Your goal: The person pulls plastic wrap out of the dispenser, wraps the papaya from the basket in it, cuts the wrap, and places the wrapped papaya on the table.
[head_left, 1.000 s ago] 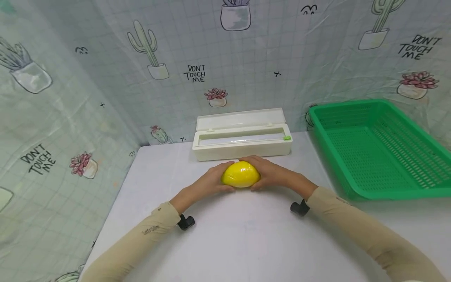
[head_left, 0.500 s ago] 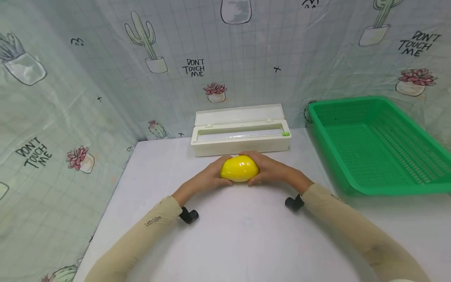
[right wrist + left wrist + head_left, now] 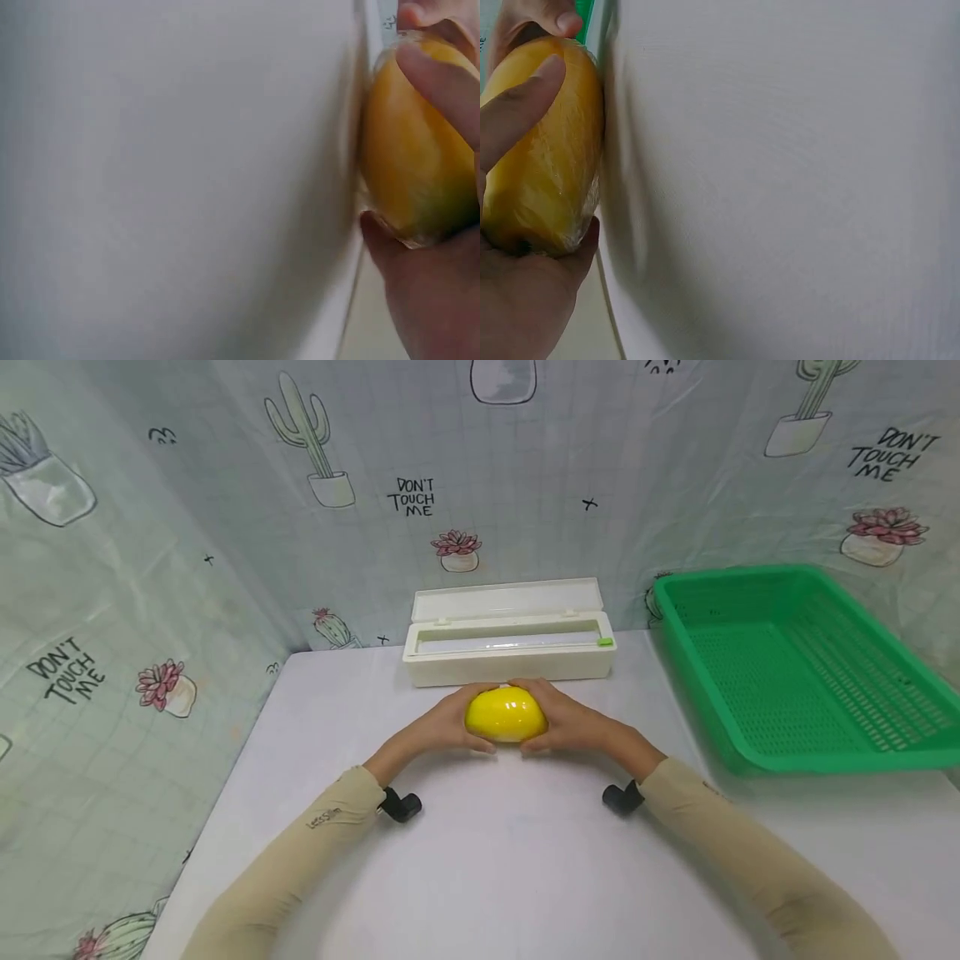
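Note:
Between my two hands is an oval yellow fruit [image 3: 506,714], wrapped in clear cling film that wrinkles over its glossy skin. My left hand [image 3: 448,722] grips its left end, thumb on the near side and fingers behind. From the right, my right hand [image 3: 573,722] holds the other end in a matching way. The left wrist view shows the film on the fruit [image 3: 551,165] bunched along the side by the table. In the right wrist view the fruit [image 3: 420,142] turns greenish near the palm. It sits low over the white table, just in front of a cling film dispenser [image 3: 510,670].
The dispenser's lid [image 3: 508,599] stands raised at the back, with a film roll inside and a green slider [image 3: 604,642] at its right end. A green plastic basket [image 3: 738,735] stands at the right. A cactus-printed sheet [image 3: 525,460] hangs behind the white table [image 3: 510,860].
Both hands keep their grip on the fruit, which has turned slightly between them. The head view has tilted down a little, so the scene sits higher in the frame.

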### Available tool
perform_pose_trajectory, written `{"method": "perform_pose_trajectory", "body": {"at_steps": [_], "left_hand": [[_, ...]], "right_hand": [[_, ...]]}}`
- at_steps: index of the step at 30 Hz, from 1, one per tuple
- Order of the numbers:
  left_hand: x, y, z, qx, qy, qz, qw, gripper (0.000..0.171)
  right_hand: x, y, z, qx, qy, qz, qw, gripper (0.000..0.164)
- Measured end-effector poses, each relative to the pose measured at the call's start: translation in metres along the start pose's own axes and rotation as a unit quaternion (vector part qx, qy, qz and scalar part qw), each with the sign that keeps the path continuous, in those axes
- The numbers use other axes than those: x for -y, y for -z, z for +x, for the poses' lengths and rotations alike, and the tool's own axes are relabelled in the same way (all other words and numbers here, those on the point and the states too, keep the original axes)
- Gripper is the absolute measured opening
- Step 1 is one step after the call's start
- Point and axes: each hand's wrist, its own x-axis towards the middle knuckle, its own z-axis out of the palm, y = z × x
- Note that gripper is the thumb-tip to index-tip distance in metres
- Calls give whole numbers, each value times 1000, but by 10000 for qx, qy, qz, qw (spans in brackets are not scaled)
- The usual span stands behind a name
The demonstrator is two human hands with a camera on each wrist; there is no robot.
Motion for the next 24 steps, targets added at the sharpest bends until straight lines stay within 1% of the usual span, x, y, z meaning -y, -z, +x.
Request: {"method": "perform_pose_trajectory", "body": {"at_steps": [2, 4, 6, 9, 10, 12, 14, 16, 18, 21, 24], "left_hand": [[-1, 4, 1, 117, -108, 71, 9998, 97], [-1, 6, 1, 171, -209, 214, 9994, 97], [-2, 8, -1, 84, -338, 284, 9990, 97], [0, 12, -4, -169, -531, 334, 9979, 94], [0, 13, -5, -194, -610, 337, 9974, 91], [1, 13, -6, -102, -689, 346, 9970, 86], [3, 13, -6, 94, -669, 405, 9969, 81], [3, 13, -5, 271, -566, 449, 9970, 81], [4, 12, -4, 381, -421, 526, 9970, 87], [3, 12, 0, 369, -328, 650, 9967, 94], [3, 12, 4, 283, -316, 795, 9959, 94]], "right_hand": [[4, 6, -2, 208, -106, -21, 9997, 108], [8, 14, -5, 317, -191, -66, 9993, 110], [9, 20, -9, 222, -196, -109, 9995, 108], [9, 25, -11, -48, -64, -98, 9999, 105], [8, 26, -12, -78, -24, -110, 9999, 104], [7, 23, -11, -1, 123, -151, 9998, 103], [5, 19, -9, 146, 209, -206, 9995, 103], [4, 15, -5, 227, 247, -363, 9988, 103], [3, 11, -2, 202, 226, -446, 9985, 102], [2, 8, 2, 90, 120, -510, 9986, 99], [2, 9, 5, 31, 71, -414, 9991, 97]]}}
